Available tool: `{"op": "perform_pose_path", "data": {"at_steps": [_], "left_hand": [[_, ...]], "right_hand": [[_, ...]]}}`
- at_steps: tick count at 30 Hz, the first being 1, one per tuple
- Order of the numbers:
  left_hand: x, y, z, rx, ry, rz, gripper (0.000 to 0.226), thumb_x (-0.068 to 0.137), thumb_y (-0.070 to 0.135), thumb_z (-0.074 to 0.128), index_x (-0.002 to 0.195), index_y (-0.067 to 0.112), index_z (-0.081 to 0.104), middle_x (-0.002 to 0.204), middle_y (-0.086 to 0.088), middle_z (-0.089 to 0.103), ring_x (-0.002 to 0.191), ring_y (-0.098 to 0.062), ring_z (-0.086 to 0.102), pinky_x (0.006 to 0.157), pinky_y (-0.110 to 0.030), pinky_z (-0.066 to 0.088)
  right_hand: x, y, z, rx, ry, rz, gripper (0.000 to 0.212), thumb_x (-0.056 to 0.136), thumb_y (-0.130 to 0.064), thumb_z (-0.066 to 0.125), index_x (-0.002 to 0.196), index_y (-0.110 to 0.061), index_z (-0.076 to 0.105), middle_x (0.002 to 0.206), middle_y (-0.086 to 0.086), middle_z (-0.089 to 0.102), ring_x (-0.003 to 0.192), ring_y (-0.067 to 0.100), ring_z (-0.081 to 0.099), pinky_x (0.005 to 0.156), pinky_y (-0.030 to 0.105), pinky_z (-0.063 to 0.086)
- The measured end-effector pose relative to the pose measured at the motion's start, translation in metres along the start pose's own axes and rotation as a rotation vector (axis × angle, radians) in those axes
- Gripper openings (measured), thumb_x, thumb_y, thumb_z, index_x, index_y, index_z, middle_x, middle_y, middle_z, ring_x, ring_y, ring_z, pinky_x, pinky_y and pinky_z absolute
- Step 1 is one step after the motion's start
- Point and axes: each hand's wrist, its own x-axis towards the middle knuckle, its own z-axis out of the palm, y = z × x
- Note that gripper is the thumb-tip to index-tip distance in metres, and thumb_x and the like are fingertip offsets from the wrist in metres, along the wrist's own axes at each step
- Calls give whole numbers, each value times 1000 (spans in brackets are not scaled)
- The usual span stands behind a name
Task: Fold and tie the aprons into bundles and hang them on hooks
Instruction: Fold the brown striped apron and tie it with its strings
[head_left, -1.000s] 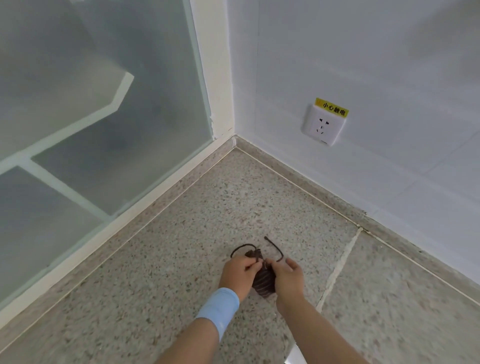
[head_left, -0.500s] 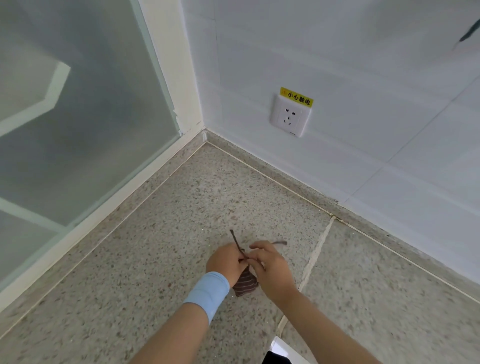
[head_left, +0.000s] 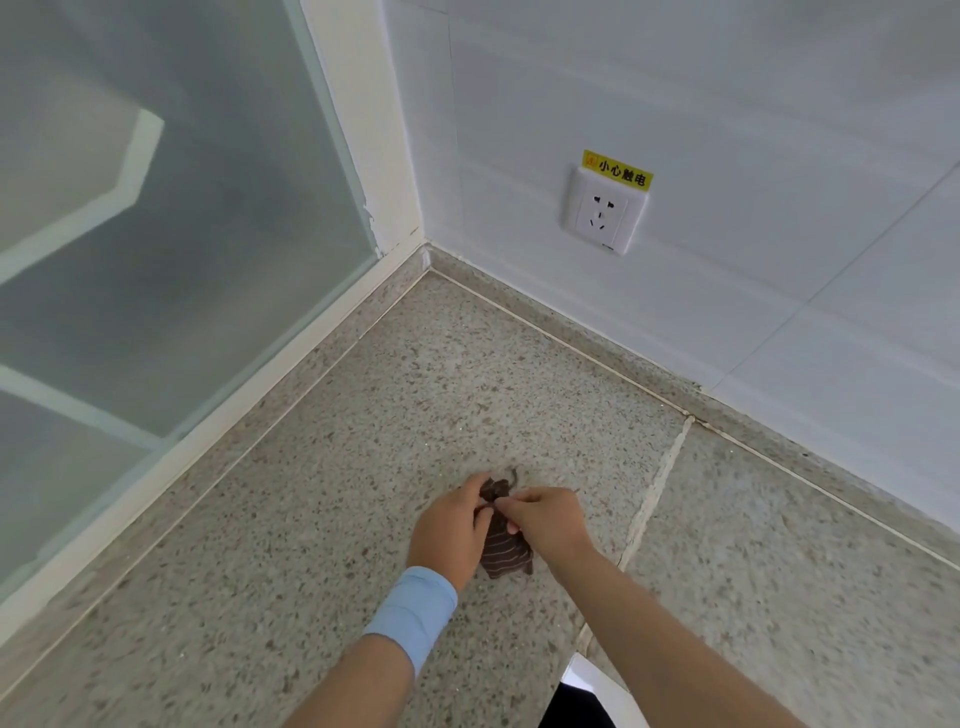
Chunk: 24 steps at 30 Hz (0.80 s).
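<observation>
From the head view, most of the apron bundle (head_left: 503, 555) is hidden by my own hands. Only its lower end shows, dark brown cloth with thin pale stripes, lying on the speckled stone tabletop (head_left: 363, 467) between my wrists. A small knotted bit pokes out above my knuckles. A short end of dark cord (head_left: 512, 475) curls up from that knot, and where the rest of the cord runs I cannot tell.

My left hand (head_left: 449, 530) has its fingers curled round the upper part of the bundle, and a pale blue wristband (head_left: 415, 608) sits just behind it. My right hand (head_left: 545, 522) comes in from the other side, thumb and forefinger pinched together at the bundle's neck. Whether they nip cord or cloth is too small to make out. The two hands touch over the bundle.

Both my forearms are cut off by the bottom edge. Between them a white corner with something black (head_left: 587, 699) under it is also cut off, and I cannot tell what it is.

The tabletop runs into a corner. On my left stands a frosted glass panel (head_left: 156, 260) with only blurred shapes behind it. On the tiled wall (head_left: 779, 156) ahead is a white socket (head_left: 602, 214) with a yellow warning label (head_left: 617, 171) just above it, well apart from my hands. A pale seam (head_left: 657, 493) crosses the stone just beside my right hand.
</observation>
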Motion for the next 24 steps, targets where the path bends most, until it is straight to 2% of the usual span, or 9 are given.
{"op": "perform_pose_path", "data": {"at_steps": [2, 6, 8, 11, 14, 16, 18, 22, 24], "left_hand": [[1, -1, -2, 9, -31, 49, 38, 99, 20, 53, 138, 22, 56, 112, 2, 69, 97, -15, 64, 85, -29, 53], [-2, -1, -5, -1, -98, 65, 28, 101, 19, 50, 122, 17, 68, 110, -3, 66, 94, -17, 63, 83, -31, 52], [-2, 0, -8, -47, -117, 25, 24, 100, 18, 51, 114, 15, 70, 106, -3, 64, 90, -16, 60, 82, -32, 52], [2, 3, -10, -103, -239, -35, 20, 99, 17, 53, 111, 14, 69, 111, -3, 60, 94, -16, 59, 87, -31, 50], [6, 7, -12, -103, -351, -82, 21, 99, 18, 51, 112, 15, 67, 113, -3, 60, 99, -18, 59, 89, -29, 48], [11, 8, -14, -126, -357, -139, 20, 99, 20, 51, 111, 17, 67, 110, -1, 61, 96, -18, 59, 83, -27, 47], [15, 11, -16, -139, -363, -168, 18, 98, 21, 51, 108, 18, 66, 105, 1, 62, 92, -17, 60, 77, -27, 47], [20, 18, -16, -128, -347, -113, 18, 98, 17, 52, 107, 14, 67, 109, -4, 61, 97, -19, 59, 87, -31, 49], [18, 19, -13, -164, -290, -103, 16, 97, 16, 55, 106, 14, 69, 107, -1, 63, 96, -15, 60, 87, -25, 48]], "right_hand": [[0, -1, -1, -66, 5, -13, 19, 84, -21, 76, 68, -12, 78, 53, 0, 66, 49, 6, 56, 49, 20, 45], [-2, -4, -6, -448, -98, -269, 22, 91, -22, 64, 78, -15, 79, 62, -6, 66, 53, 2, 54, 48, 13, 39], [-3, -5, -12, -538, -178, -349, 24, 93, -22, 59, 78, -20, 78, 67, -7, 68, 56, 1, 55, 52, 14, 42], [-4, -1, -24, -524, -232, -386, 33, 89, -21, 64, 59, -34, 68, 54, -12, 59, 48, 2, 48, 51, 21, 40], [-6, 4, -29, -514, -226, -408, 19, 88, -23, 73, 70, -31, 75, 57, -15, 62, 50, 0, 53, 50, 15, 40], [-6, 6, -28, -464, -199, -415, 10, 84, -22, 77, 76, -27, 76, 62, -16, 65, 55, -3, 57, 53, 14, 43], [-8, 10, -27, -366, -158, -400, 12, 81, -20, 81, 77, -29, 75, 66, -15, 68, 61, -4, 61, 58, 13, 47], [-7, 15, -28, -179, -69, -343, 14, 81, -16, 81, 77, -28, 75, 68, -13, 69, 64, 0, 63, 62, 17, 50], [-7, 15, -28, -107, -76, -297, 14, 82, -14, 80, 73, -24, 75, 62, -14, 67, 59, 2, 60, 59, 19, 47]]}}
